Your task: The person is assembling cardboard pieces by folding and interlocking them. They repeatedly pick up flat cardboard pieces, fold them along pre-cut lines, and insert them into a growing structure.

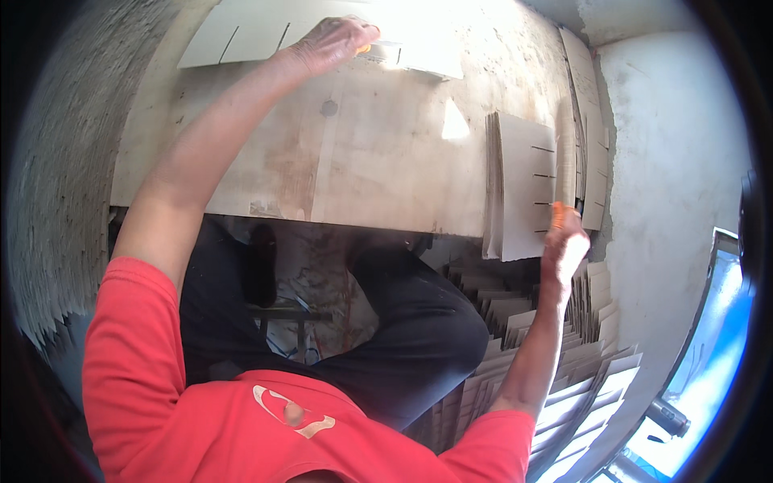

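Note:
My left hand [338, 42] is stretched to the far side of the table, its fingers curled at a pale slotted cardboard sheet [258, 39]. Orange shows at its fingertips, perhaps a finger cover; whatever the fingers pinch is hidden in glare. On the right, my right hand [567, 241] closes at the near end of a narrow upright bundle of cardboard strips [566, 153], with orange also showing at a fingertip. Just left of it stands a stack of slotted cardboard sheets [523, 181], overhanging the table's near edge.
The wooden table [378, 153] carries a bright triangle of light. Stacked cardboard [60, 161] rises at the left. Many slotted cardboard pieces [555, 362] stand below on the right, beside a pale wall [656, 145]. My legs [403, 322] are under the table's near edge.

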### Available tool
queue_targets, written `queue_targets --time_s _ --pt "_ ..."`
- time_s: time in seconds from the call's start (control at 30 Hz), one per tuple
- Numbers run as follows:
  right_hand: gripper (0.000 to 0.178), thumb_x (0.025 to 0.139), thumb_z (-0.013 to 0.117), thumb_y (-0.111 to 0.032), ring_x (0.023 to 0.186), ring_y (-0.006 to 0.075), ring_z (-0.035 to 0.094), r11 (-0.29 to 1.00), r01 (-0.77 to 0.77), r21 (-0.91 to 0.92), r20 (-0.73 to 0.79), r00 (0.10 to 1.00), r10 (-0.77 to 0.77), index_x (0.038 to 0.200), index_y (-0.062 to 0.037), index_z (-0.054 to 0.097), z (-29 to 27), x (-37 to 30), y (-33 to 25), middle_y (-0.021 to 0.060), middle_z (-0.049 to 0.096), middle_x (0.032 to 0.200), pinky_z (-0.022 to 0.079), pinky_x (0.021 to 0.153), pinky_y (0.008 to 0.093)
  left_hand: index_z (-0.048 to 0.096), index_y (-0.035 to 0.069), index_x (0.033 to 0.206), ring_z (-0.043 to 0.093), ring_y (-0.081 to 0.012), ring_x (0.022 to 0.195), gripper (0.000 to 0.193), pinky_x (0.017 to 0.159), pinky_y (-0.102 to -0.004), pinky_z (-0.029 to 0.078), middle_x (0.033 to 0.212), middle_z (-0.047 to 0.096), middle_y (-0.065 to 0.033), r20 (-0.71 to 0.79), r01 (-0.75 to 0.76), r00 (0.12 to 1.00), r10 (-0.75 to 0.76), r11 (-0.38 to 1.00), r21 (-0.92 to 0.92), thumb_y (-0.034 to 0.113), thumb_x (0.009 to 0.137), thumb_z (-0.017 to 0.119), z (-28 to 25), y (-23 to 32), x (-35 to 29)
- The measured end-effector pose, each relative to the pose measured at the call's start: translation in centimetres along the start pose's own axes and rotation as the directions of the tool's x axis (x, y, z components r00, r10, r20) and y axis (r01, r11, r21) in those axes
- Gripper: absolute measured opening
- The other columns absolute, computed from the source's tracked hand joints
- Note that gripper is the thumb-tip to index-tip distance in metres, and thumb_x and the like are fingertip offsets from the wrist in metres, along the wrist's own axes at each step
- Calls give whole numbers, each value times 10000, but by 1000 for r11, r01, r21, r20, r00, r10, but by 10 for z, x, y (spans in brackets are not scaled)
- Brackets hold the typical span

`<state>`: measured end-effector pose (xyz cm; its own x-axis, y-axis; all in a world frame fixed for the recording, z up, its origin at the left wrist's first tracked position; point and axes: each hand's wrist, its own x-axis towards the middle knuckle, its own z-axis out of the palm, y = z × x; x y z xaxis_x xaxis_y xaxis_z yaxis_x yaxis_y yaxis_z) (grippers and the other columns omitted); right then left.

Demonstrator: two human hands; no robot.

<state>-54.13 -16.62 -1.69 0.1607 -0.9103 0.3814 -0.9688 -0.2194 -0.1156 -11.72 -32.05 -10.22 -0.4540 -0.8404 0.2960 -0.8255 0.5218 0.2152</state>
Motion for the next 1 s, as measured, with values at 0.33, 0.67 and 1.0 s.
queue_targets --time_s 0.33,0.67,1.0 --pt "210 837 676 10 687 92 639 377 -353 856 237 917 321 1028 27 592 -21 5 -125 78 673 879 525 427 196 588 -106 1025 545 -173 857 254 606 -221 562 809 573 -91 99 -296 954 283 843 449 5 796 579 -44 63 -26" --pt "127 873 637 -3 743 90 644 353 -420 836 287 883 371 984 29 585 -13 0 -165 73 671 854 546 489 195 570 -195 1020 505 -149 752 347 461 -184 491 736 520 -68 65 -396 906 418 783 480 -80 699 637 -41 94 -55" --pt "143 860 676 -54 660 58 609 393 -399 828 235 884 404 961 26 612 20 3 -172 56 672 762 494 470 208 658 -69 800 509 -166 766 194 481 -215 482 716 534 -56 0 -489 849 528 787 377 7 621 664 -58 145 -76"
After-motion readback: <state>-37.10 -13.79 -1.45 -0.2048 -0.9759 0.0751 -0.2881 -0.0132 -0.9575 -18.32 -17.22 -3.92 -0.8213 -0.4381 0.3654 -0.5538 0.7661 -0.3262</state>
